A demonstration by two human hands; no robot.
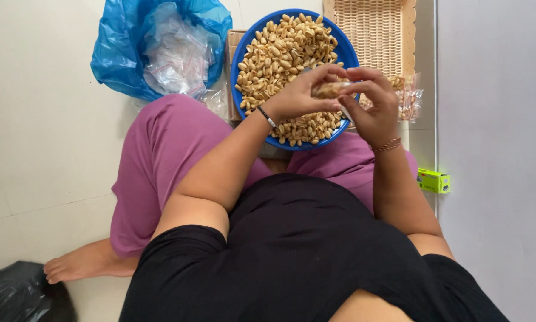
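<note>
While both hands pinch it—small peanut packet (330,89).

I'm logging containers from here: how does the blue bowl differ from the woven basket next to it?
The blue bowl is round, smooth plastic and heaped with peanuts; the woven basket is rectangular, tan wickerwork and shows a bare bottom. The bowl sits straight ahead under both hands; the basket lies to its right, with filled clear packets at its near edge. Both rest on the pale floor.

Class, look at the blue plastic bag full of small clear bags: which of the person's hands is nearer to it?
Left. The left hand is closer to the blue plastic bag, over the bowl of peanuts; the right hand is farther away, beyond it.
</note>
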